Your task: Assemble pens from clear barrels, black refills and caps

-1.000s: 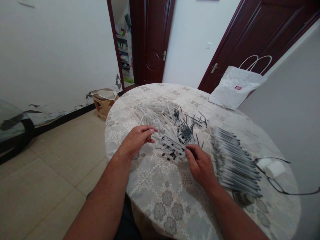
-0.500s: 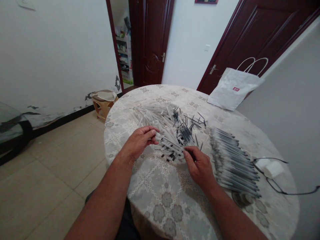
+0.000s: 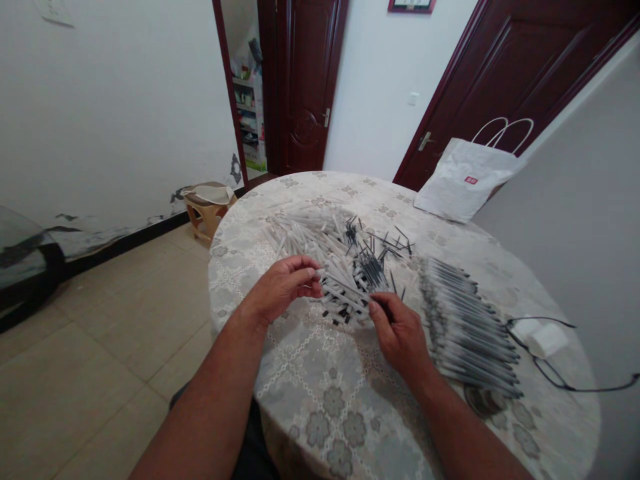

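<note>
Between my two hands runs a pale pen barrel [image 3: 345, 285], slanting down to the right. My left hand [image 3: 293, 283] pinches its upper left end between thumb and fingertips. At the lower right end, my right hand [image 3: 397, 327] is closed on the barrel, its fingertips partly hidden. Below and behind the hands lies a loose heap of white pen barrels [image 3: 305, 230]. Dark refills [image 3: 373, 268] are bunched on the right part of the heap. To the right of my right hand, a row of assembled-looking pens with dark ends [image 3: 470, 320] lies side by side.
All this rests on a round table with a patterned cloth [image 3: 345, 400]. Eyeglasses [image 3: 553, 380] and a white box-like item [image 3: 547, 340] lie at the right edge. A white paper bag [image 3: 467, 180] stands at the back right. A stool [image 3: 207, 210] is on the floor at left.
My left hand has shifted slightly right and down, with its fingers at the barrel's end. My right hand has barely moved. The heap and the row look the same.
</note>
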Demonstrator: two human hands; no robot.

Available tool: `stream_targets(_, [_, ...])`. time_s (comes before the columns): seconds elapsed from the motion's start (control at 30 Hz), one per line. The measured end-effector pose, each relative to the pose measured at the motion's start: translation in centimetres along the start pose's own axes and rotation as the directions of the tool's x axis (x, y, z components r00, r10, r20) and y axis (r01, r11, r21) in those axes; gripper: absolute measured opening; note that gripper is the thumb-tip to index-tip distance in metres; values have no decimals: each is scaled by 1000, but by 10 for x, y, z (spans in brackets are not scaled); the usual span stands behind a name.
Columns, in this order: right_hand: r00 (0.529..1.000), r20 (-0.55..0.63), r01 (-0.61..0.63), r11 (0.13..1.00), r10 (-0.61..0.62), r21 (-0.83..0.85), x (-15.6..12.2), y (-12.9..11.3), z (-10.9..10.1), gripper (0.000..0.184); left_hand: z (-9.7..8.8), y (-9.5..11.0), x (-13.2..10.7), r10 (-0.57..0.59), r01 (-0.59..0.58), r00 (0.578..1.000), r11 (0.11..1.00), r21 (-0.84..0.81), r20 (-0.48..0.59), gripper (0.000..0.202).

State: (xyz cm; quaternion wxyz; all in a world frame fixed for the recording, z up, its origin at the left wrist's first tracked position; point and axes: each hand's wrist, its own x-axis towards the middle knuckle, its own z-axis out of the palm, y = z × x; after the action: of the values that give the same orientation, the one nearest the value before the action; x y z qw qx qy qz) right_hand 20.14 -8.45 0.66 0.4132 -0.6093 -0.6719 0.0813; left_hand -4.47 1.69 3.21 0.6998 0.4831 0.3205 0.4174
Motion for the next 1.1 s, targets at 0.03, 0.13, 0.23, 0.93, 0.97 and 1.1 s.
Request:
stream_targets(0.03, [1000, 0, -1, 1000, 1, 0, 0, 0, 0, 22, 0, 0, -1, 5, -6, 1000, 1000, 11, 17, 22])
stream_targets(0.13, [1000, 6, -4, 1000, 4, 2, 0, 0, 1, 21, 1, 1, -3, -5, 1, 997, 999, 52, 79, 33])
stream_targets(0.23, [1000, 11, -7, 1000, 7, -1, 0, 1, 2, 21, 2, 1, -4, -22, 14, 992, 998, 66, 125, 34])
stream_targets(0.93, [998, 58, 27, 1000, -26, -5, -1, -2, 5, 19, 5, -10, 13, 10, -53, 982, 972, -228, -187, 22])
stream_targets(0.97, [998, 56, 28, 1000, -28, -6, -1, -2, 5, 19, 6, -11, 13, 13, -55, 983, 972, -228, -184, 22])
stream_targets(1.1, [999, 39, 38, 999, -38, -15, -2, -4, 5, 19, 11, -13, 12, 6, -42, 984, 978, -203, -177, 23])
